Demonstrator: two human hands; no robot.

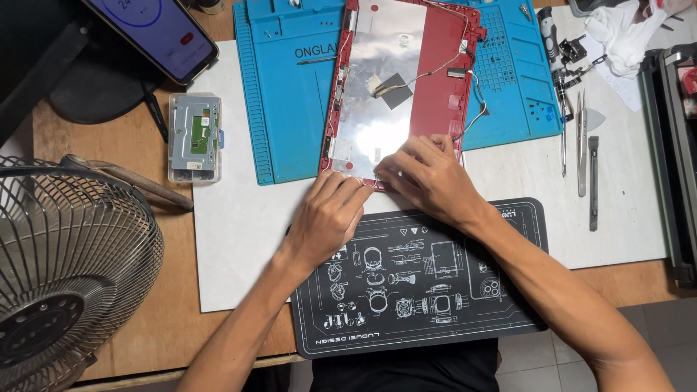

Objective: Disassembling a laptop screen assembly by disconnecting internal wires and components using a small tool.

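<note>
Red laptop lid shell (435, 80) — silvery foil lining, thin cables along its edges, lying on the blue mat (283, 109) far-centre of the worktop (239, 239) | left hand (330, 214) and right hand (428, 174) pinch a thin wire at its near edge | count — one shell, two mats, one fan (65, 268), one phone (156, 29), one touchpad module (194, 136)

One lit screen, printed mats, no packages

At eleven o'clock a black rectangular smartphone (156, 29) lies tilted, its lit screen pale lavender with a dark blue circle and a small red button. At six o'clock lies a black rubber mat with white line drawings (435, 290) and lettering. At twelve o'clock a blue silicone work mat (283, 94) carries dark printed lettering, partly covered.
</note>
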